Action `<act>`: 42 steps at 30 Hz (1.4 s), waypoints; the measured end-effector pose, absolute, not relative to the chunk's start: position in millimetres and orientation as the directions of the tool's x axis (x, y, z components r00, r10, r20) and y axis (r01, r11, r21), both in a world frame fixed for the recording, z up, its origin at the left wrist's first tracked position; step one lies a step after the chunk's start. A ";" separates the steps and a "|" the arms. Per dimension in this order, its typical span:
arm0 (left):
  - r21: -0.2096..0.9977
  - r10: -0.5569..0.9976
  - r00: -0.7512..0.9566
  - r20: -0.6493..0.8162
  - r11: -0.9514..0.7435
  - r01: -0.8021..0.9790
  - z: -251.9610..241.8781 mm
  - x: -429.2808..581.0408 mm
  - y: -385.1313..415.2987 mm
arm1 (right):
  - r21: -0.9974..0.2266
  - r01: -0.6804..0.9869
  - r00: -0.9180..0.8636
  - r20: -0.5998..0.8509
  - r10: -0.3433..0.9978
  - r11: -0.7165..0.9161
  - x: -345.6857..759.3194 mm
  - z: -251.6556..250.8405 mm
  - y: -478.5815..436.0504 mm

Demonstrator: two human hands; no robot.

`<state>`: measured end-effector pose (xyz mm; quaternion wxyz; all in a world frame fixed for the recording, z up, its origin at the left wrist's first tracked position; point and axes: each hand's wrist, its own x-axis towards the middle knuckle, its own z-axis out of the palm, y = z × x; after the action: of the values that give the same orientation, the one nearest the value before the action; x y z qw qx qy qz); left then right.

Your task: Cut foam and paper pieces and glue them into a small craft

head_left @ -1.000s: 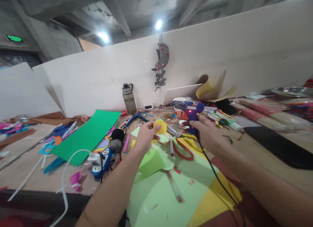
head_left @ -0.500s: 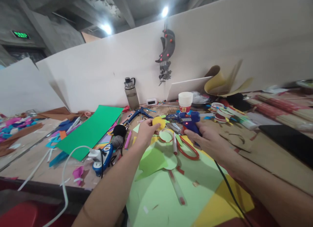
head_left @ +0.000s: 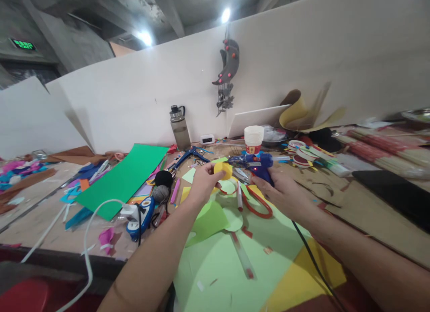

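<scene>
My left hand (head_left: 201,186) pinches a small yellow foam disc (head_left: 223,170) above the table. My right hand (head_left: 285,193) is wrapped round the grip of a blue hot glue gun (head_left: 255,162) whose red light is lit. The gun's nozzle points left at the disc and nearly touches it. A black cord (head_left: 314,258) runs from the gun back along my right forearm. Under both hands lie light green sheets (head_left: 215,258), a yellow sheet (head_left: 302,280) and red-handled scissors (head_left: 260,204).
A dark green sheet (head_left: 124,177), a water bottle (head_left: 178,128) and a paper cup (head_left: 253,139) stand behind. A blue tape dispenser (head_left: 143,213), a white cable (head_left: 89,240), yarn balls (head_left: 161,186), paper scraps and stick bundles (head_left: 379,155) crowd the table. White boards wall the back.
The glue gun came down from in front of the paper cup and swung its nozzle left toward the yellow disc. My left hand kept hold of the disc, shifting slightly right.
</scene>
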<state>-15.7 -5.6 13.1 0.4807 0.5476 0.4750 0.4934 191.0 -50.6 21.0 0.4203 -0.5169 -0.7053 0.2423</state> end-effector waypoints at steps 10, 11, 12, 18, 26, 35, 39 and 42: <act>0.996 0.996 0.049 0.076 -0.077 0.035 14.6 -15.0 -6.3 | -0.780 0.549 -0.103 0.294 0.950 0.300 187.6 22.8 -54.5; 0.997 0.996 0.056 0.072 -0.073 0.031 14.6 -14.6 -6.7 | -0.778 0.553 -0.101 0.293 0.951 0.298 187.9 22.3 -54.4; 0.997 0.996 0.059 0.070 -0.072 0.028 14.6 -14.5 -6.8 | -0.774 0.559 -0.097 0.296 0.950 0.298 188.4 21.7 -54.2; 0.997 0.996 0.043 0.079 -0.080 0.021 14.4 -16.4 -5.1 | -0.763 0.562 -0.100 0.321 0.942 0.320 190.8 18.2 -52.9; 0.998 0.996 0.063 0.065 -0.065 0.002 18.1 -14.1 -8.2 | -0.768 0.566 -0.090 0.303 0.949 0.299 189.5 19.1 -55.3; 0.997 0.996 0.063 0.071 -0.072 0.017 16.5 -15.3 -7.2 | -0.768 0.559 -0.071 0.331 0.941 0.313 187.5 24.2 -59.2; 0.996 0.995 0.039 0.092 -0.092 0.006 16.1 -16.5 -5.8 | -0.763 0.567 -0.090 0.317 0.944 0.310 187.8 23.4 -59.5; 0.996 0.994 0.056 0.088 -0.089 0.011 15.1 -16.6 -4.9 | -0.760 0.582 -0.088 0.294 0.952 0.289 188.0 22.2 -59.3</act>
<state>-16.6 -4.9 15.1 0.4877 0.5387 0.4664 0.5043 188.0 -59.3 22.2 0.3941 -0.5481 -0.6995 0.2343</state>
